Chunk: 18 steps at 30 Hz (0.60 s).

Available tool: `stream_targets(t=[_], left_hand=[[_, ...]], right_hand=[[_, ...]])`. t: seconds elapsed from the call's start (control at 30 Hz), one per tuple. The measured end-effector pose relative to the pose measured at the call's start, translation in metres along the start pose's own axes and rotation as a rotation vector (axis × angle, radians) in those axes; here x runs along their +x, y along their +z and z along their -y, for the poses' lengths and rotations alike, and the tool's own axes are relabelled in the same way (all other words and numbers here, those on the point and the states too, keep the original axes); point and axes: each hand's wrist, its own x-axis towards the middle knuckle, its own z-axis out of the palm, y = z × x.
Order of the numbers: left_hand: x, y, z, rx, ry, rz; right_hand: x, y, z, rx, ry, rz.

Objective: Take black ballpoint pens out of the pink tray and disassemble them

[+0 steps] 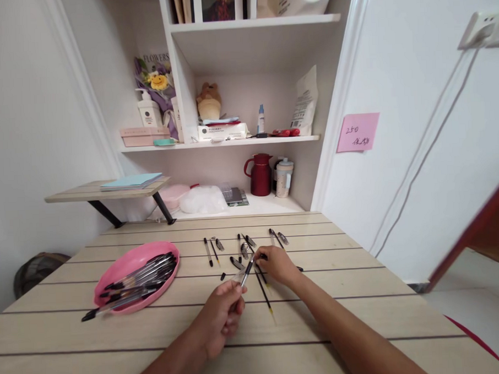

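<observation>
My left hand (222,315) is closed around a clear pen barrel (245,274) that points up and to the right. My right hand (277,264) rests on the table just beyond it, fingers curled over a small dark pen part at its fingertips. A thin black refill (264,294) lies on the table between my hands. Several loose pen parts, caps and refills (239,248) are spread in a row on the wooden table (362,314) in front of my hands. A pink oval tray (135,274) at the left holds several black pens.
Behind the table stands a white shelf unit with a red jug (259,174), a white cup (284,177), a plastic bag (202,200) and boxes. A small side shelf (104,190) carries a blue notebook. A pink note (358,131) sticks on the right wall.
</observation>
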Motion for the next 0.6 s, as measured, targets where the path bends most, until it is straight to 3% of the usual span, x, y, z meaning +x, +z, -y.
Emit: stream_targets(t=[0.1,0.23,0.33,0.47,0.6], left_hand=[[0.005,-0.003,0.0,0.022,0.003,-0.019],[0.009,-0.005,0.001,0.037,0.022,-0.041],[0.013,-0.001,0.001,0.052,0.036,-0.059],[0.021,0.008,0.004,0.096,0.088,-0.089],[0.027,0.015,0.008,0.072,0.106,-0.119]], right_hand=[[-0.002,-0.001,0.001,-0.314,-0.055,0.03],[0.0,-0.003,-0.001,-0.294,-0.04,-0.022],[0.001,0.003,0.002,0.019,0.012,-0.156],[-0.003,0.017,0.007,0.656,0.201,-0.001],[-0.004,0.024,0.006,0.885,0.259,0.025]])
